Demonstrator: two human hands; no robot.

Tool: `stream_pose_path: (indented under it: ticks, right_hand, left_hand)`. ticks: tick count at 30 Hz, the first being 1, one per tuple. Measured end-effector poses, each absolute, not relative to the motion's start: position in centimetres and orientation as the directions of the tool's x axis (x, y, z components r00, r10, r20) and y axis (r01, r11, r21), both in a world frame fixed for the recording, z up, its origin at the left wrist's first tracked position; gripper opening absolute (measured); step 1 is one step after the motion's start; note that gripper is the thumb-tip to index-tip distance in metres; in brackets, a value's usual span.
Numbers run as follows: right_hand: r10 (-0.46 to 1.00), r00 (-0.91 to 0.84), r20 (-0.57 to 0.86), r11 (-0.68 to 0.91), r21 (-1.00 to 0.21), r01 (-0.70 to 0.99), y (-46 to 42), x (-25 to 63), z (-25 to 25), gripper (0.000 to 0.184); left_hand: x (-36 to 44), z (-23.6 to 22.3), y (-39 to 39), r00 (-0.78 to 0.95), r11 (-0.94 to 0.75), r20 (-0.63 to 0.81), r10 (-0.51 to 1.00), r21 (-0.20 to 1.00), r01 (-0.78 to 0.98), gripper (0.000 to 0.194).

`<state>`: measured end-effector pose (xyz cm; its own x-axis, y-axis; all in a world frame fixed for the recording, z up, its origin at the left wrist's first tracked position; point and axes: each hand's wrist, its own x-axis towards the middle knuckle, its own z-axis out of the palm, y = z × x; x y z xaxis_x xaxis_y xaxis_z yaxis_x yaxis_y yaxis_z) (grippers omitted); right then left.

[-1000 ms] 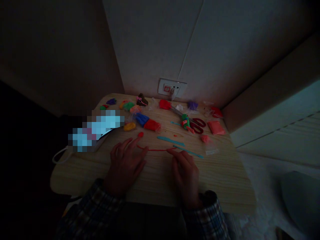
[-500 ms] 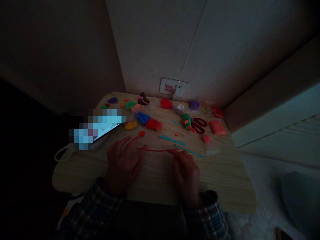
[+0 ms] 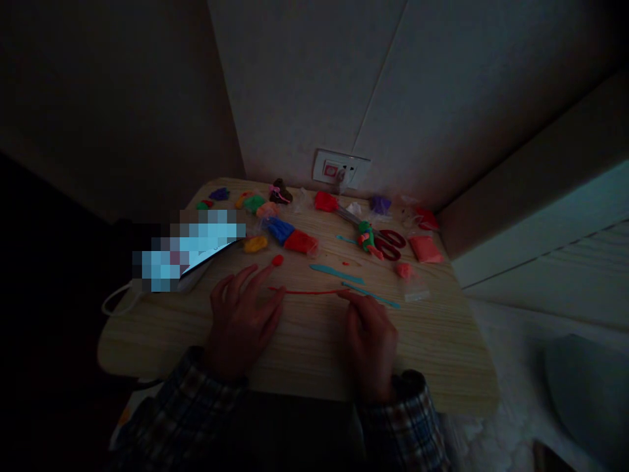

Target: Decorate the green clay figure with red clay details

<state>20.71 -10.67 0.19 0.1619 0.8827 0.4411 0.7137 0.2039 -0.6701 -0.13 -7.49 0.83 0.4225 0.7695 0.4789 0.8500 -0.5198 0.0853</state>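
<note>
A thin red clay strand (image 3: 314,292) lies across the wooden table between my hands. My left hand (image 3: 243,314) rests palm down with fingers spread; its thumb touches the strand's left part, and its index fingertip is at a small red clay ball (image 3: 277,260). At the strand's right end, my right hand (image 3: 371,337) presses with its index fingertip, the other fingers curled in and seemingly empty. Just beyond lie a flat light-blue modelling knife (image 3: 337,273) and a slim light-blue modelling tool (image 3: 371,295).
Blue and red clay packets (image 3: 289,236), a yellow clay lump (image 3: 255,244) and red-handled scissors (image 3: 390,244) lie farther back. A green clay figure (image 3: 365,237) is against the scissors. A lit phone (image 3: 211,252) stands at left; a wall socket (image 3: 339,168) is behind the table (image 3: 304,367).
My right index fingertip has slid a little to the right along the red strand, which now looks straighter. My left hand has stayed almost in place. The view has shifted slightly.
</note>
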Motion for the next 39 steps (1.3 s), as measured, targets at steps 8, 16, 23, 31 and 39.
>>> stream_pose_path:
  ticks: [8,16,23,31,39]
  right_hand:
    - [0.924,0.176,0.340,0.080,-0.619,0.781,-10.62,21.10,-0.49,0.040]
    - [0.947,0.095,0.307,0.110,-0.587,0.802,-10.56,20.96,-0.55,0.039]
    - [0.941,0.112,0.320,0.097,-0.572,0.815,-10.66,20.94,-0.52,0.037]
    - [0.939,0.096,0.329,0.119,-0.575,0.809,-10.62,21.10,-0.46,0.041]
    - [0.949,-0.145,0.281,0.277,-0.518,0.810,-10.28,20.47,0.16,0.046]
  left_hand:
    - [-0.49,1.27,-7.64,0.403,-0.515,0.504,0.764,0.100,0.851,0.020]
    - [-0.56,1.22,-7.59,0.360,-0.503,0.515,0.778,0.167,0.848,0.024]
    - [-0.65,1.14,-7.48,0.354,-0.512,0.519,0.778,0.199,0.835,0.023]
    - [-0.64,0.95,-7.42,0.355,-0.518,0.519,0.777,0.209,0.829,0.025]
    - [-0.67,0.79,-7.37,0.362,-0.528,0.512,0.779,0.225,0.819,0.025]
